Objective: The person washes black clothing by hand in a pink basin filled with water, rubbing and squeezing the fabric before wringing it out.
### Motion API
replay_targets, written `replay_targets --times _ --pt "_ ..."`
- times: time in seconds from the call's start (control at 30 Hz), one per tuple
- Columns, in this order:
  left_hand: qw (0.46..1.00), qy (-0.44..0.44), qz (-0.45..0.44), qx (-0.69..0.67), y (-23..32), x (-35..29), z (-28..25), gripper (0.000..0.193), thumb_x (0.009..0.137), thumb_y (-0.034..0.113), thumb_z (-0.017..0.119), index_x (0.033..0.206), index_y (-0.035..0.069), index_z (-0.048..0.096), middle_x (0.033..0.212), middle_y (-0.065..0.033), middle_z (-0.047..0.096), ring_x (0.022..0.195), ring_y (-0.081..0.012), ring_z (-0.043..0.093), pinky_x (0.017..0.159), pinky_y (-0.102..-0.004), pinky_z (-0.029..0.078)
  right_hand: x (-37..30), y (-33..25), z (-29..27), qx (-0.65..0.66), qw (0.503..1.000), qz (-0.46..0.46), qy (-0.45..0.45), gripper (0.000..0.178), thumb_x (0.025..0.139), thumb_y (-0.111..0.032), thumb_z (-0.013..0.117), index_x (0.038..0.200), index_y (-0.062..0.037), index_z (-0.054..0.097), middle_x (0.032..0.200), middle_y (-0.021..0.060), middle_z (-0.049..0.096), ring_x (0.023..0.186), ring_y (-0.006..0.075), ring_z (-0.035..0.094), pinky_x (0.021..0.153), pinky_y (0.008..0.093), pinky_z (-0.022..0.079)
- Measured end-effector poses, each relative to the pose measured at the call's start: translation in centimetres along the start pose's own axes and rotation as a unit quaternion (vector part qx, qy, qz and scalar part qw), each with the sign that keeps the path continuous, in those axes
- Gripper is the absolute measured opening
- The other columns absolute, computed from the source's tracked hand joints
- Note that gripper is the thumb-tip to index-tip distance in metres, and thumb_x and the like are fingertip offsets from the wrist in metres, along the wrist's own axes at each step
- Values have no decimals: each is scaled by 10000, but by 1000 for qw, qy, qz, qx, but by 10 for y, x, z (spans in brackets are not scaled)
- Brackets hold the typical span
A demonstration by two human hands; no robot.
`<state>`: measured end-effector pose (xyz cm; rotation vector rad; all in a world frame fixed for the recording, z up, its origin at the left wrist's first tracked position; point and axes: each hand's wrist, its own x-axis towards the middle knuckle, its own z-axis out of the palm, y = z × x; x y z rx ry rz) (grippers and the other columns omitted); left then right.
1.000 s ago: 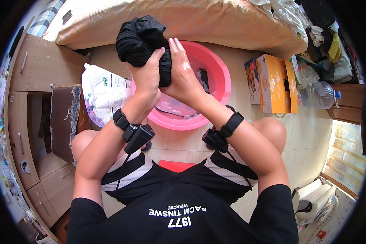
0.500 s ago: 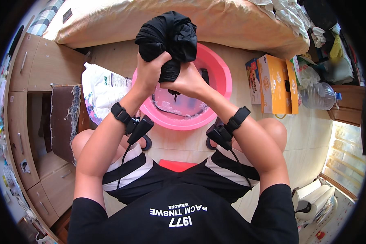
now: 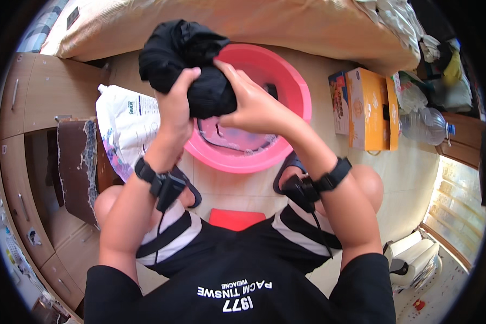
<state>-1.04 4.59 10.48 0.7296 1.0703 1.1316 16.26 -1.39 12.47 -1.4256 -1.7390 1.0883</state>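
A bunched, crumpled black cloth (image 3: pixel 179 54) is raised over the left rim of a pink basin (image 3: pixel 302 102). My left hand (image 3: pixel 175 105) grips its lower left side, thumb lying across the fabric. On the opposite side my right hand (image 3: pixel 256 105) is curled round the cloth, thumb on top and fingers underneath. Soapy water (image 3: pixel 232 137) with foam lies in the basin, along with some dark fabric or cord partly under the surface. The kind of garment cannot be made out.
To the left stand a white detergent bag (image 3: pixel 129 116), a torn brown board (image 3: pixel 75 162) and wooden drawers (image 3: pixel 56 92). An orange carton (image 3: pixel 368 110) and a clear plastic jug (image 3: pixel 424 127) are at right. Below me is a red stool (image 3: pixel 236 218); a draped bed (image 3: pixel 227 21) lies beyond.
Both hands have carried the black cloth to the left. They were close together round its narrow twisted end; now they are farther apart, with a thicker bunch between them.
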Motion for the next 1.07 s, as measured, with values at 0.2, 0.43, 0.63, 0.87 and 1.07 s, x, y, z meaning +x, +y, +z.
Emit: replay_targets --times 0.2,0.43,0.63,0.87,1.07 --pt "999 24 -49 1 -9 15 -8 365 878 77 713 1212 -23 603 1086 -103 682 971 -201 704 871 -336 595 16 30 8 -5 997 49 52 714 752 109 535 1438 -82 484 1247 207 595 1168 391 589 987 455 480" --pt "987 97 -117 47 -28 12 -13 419 862 36 733 1259 -10 606 1138 -79 669 1012 -179 670 907 -307 553 27 46 35 -122 985 123 21 491 774 86 554 1260 11 549 1033 237 638 965 446 635 822 497 525" --pt "980 35 -148 125 -13 29 -17 498 812 -14 757 1267 -22 556 1164 -80 639 1014 -161 651 909 -297 537 22 43 52 -115 981 156 -10 432 751 53 586 1182 42 546 971 246 641 927 456 635 770 521 525" --pt "961 63 -239 125 -17 22 -19 425 796 27 749 1195 -9 608 1086 -72 668 983 -161 663 836 -307 549 4 38 29 -102 974 196 -45 249 861 -52 610 1105 -10 587 969 211 673 915 413 670 764 490 544" --pt "948 74 -246 190 -15 18 -23 360 844 101 711 1187 16 640 1006 -71 709 904 -175 682 817 -310 544 -45 48 -14 -22 964 265 23 236 947 -98 628 1169 -20 637 1107 209 711 989 354 714 842 415 575"
